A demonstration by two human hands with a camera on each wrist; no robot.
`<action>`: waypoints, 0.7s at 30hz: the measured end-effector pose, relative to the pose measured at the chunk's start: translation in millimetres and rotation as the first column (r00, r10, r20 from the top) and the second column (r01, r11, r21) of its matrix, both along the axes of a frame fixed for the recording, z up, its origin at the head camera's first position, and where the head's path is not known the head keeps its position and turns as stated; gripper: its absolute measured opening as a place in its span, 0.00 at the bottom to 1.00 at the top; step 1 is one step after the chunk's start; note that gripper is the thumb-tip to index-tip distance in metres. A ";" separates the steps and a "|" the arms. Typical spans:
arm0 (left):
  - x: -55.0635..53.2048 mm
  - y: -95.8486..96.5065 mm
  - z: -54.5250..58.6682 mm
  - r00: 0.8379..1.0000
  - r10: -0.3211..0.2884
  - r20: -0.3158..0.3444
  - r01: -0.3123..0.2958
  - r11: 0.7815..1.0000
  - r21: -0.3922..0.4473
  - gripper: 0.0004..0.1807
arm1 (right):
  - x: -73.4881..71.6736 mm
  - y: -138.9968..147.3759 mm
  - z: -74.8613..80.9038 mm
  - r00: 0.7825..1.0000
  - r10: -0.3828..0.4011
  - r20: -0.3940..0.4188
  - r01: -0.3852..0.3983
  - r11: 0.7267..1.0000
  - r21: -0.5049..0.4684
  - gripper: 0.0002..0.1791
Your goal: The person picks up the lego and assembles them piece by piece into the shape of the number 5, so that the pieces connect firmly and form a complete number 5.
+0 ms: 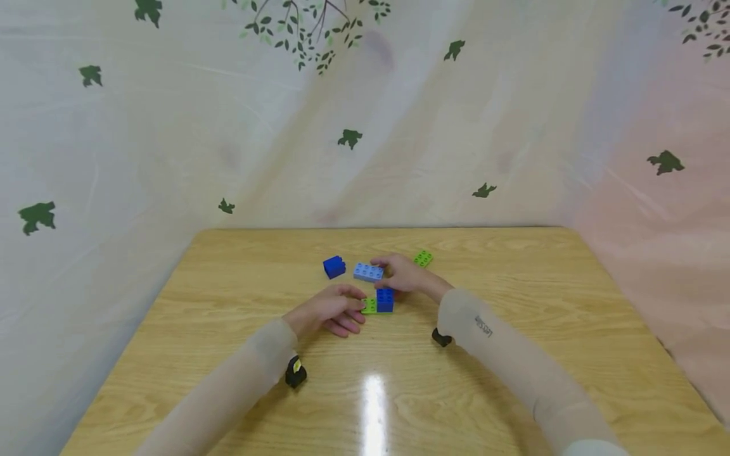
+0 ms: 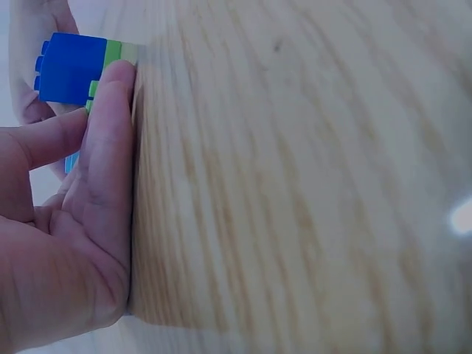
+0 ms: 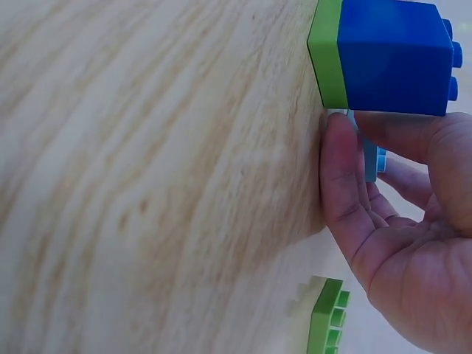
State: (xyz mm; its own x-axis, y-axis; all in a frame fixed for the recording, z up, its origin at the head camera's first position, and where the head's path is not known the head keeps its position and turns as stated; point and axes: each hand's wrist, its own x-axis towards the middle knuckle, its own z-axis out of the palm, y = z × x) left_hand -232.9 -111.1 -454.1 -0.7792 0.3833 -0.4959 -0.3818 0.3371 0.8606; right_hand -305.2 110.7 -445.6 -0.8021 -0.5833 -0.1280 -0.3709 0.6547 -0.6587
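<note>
A flat green brick lies on the table with a dark blue brick on its right end. My left hand holds the green brick's left end, thumb on top and a finger along its side, as the left wrist view shows. Just behind them is a light blue brick. My right hand has thumb and fingers around its right end. In the right wrist view, the light blue brick shows partly behind the fingers, and the thumb is close beside the dark blue brick.
Another dark blue brick lies on its side at the back left. A second flat green brick is behind the right hand. All stand on a wooden table, with a leaf-patterned cloth hanging behind its far edge.
</note>
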 end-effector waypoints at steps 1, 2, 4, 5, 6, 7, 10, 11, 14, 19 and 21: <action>-0.4 -0.5 -0.4 1.000 -0.002 -0.001 0.002 1.000 0.001 0.19 | 0.2 0.1 0.6 1.000 -0.001 0.004 0.001 1.000 0.003 0.32; -0.7 -0.9 -0.9 1.000 -0.004 -0.001 0.004 1.000 0.004 0.19 | 0.5 0.6 1.5 1.000 -0.005 0.011 0.005 1.000 0.009 0.32; -1.4 -1.9 -1.2 1.000 -0.012 0.001 0.012 1.000 0.010 0.20 | 0.7 1.9 3.6 1.000 -0.007 0.028 0.007 1.000 0.013 0.32; -1.6 -2.2 -1.2 1.000 -0.018 0.004 0.018 1.000 0.012 0.20 | 0.9 3.1 4.4 0.999 -0.007 0.039 0.006 1.000 0.016 0.31; -1.9 -2.5 -1.2 1.000 -0.023 0.008 0.023 1.000 0.013 0.20 | 1.3 4.4 5.4 0.999 -0.007 0.050 0.006 1.000 0.018 0.31; -2.0 -3.1 -1.0 1.000 -0.027 0.010 0.027 1.000 0.014 0.20 | 1.6 5.5 6.5 0.998 -0.008 0.065 0.007 1.000 0.020 0.31; -1.5 -3.8 0.8 0.999 -0.035 0.013 0.035 0.999 0.018 0.22 | 3.3 10.2 11.1 0.992 -0.015 0.123 0.016 1.000 -0.004 0.31; -1.3 -4.0 1.4 0.999 -0.037 0.013 0.037 0.999 0.018 0.22 | 4.0 12.1 13.2 0.989 -0.017 0.149 0.020 1.000 -0.023 0.30; 0.3 -4.5 5.2 0.999 -0.039 0.010 0.039 0.999 0.010 0.24 | 6.7 17.7 21.0 0.972 -0.023 0.235 0.047 0.994 -0.100 0.30; 0.0 -7.8 17.7 0.998 -0.027 -0.057 0.027 1.000 0.002 0.26 | 9.9 25.1 35.8 0.967 0.013 0.254 0.036 0.981 -0.191 0.30; -1.7 -9.1 23.2 0.994 -0.022 -0.103 0.024 1.000 0.014 0.26 | 11.5 27.3 41.8 0.973 0.030 0.231 0.019 0.978 -0.209 0.30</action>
State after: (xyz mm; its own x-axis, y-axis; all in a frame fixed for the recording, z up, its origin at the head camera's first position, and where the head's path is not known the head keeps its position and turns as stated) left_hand -234.6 -120.2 -430.9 -0.8169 0.4085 -0.4072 -0.2832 0.3310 0.9001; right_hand -293.7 138.0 -403.8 -0.7618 -0.6209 -0.1848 -0.1955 0.4923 -0.8482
